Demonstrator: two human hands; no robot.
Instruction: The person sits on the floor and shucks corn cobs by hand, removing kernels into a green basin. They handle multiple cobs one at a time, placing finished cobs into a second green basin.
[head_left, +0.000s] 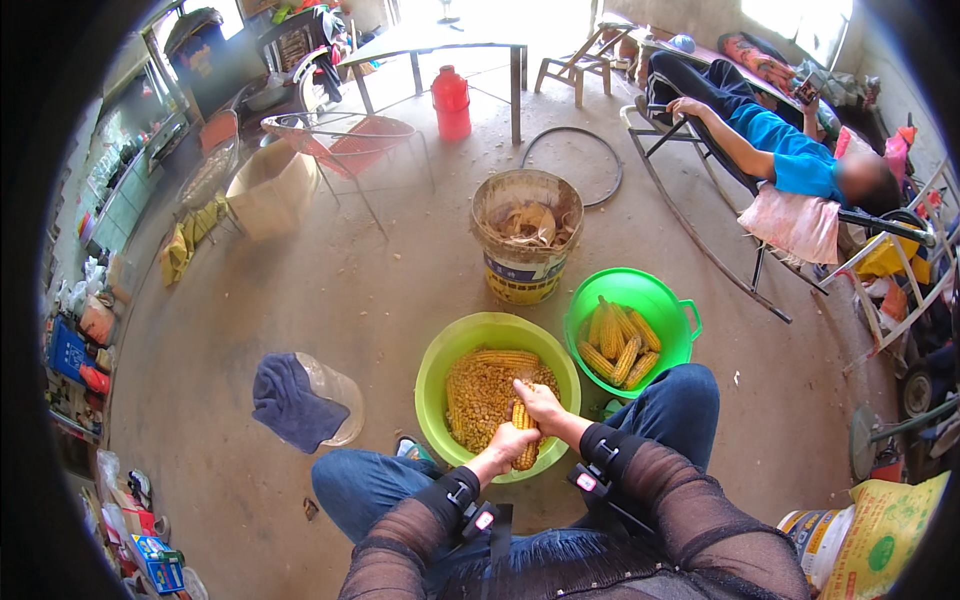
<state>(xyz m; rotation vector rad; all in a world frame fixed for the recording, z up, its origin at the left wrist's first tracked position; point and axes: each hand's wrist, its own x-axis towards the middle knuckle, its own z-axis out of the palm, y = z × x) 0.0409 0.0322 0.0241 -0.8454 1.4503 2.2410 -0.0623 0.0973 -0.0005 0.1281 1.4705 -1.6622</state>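
Observation:
Over the near part of a yellow-green plastic basin, both my hands are closed on one dried corn cob. My left hand grips its lower part. Higher up the cob, my right hand holds it, with the thumb towards the top end. Loose yellow kernels fill the basin's bottom, and another cob lies on them along the far side. To the right, a bright green basin with a handle holds several whole cobs.
A bucket of husks stands beyond the basins. On the left, a dark blue cloth drapes over a clear plastic container. A person reclines in a rocking chair at right. Farther back are a red jug and a table.

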